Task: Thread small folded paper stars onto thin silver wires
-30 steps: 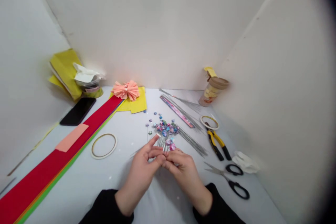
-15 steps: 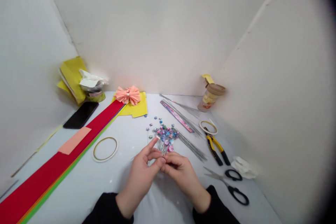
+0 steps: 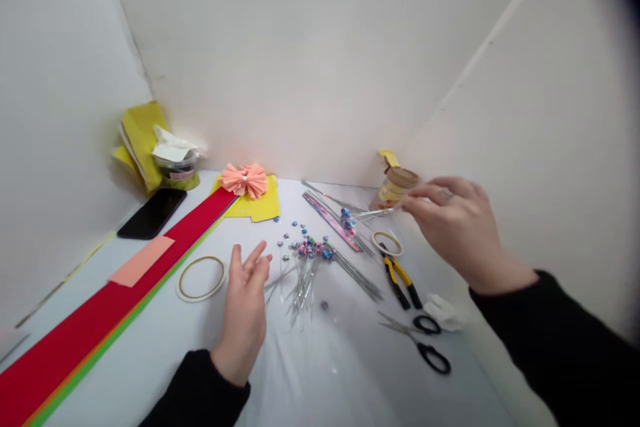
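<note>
A person in black sleeves works at a white counter [image 3: 300,387] set in a corner. The right hand [image 3: 457,233] is raised at the right, its fingers pinched on the thin silvery stems of a small star bunch [image 3: 348,220]. The bunch points left, its blue and pink heads in front of a patterned paper strip [image 3: 327,217]. The stems blur, so their number is hard to tell. The left hand [image 3: 245,313] has its fingers open and spread, between a white tape roll [image 3: 195,298] and a pile of star-topped wires [image 3: 311,250] lying mid-counter. Bare wires [image 3: 356,272] fan out to the right of that pile. Further right, a second tape roll [image 3: 387,254] touches yellow-and-black pliers [image 3: 395,283], with black-handled scissors [image 3: 413,335] nearer the viewer. A brown-lidded cup [image 3: 391,190] stands behind the right hand's fingers. On the left lie long red sheets [image 3: 113,310] and a black phone [image 3: 153,213].
</note>
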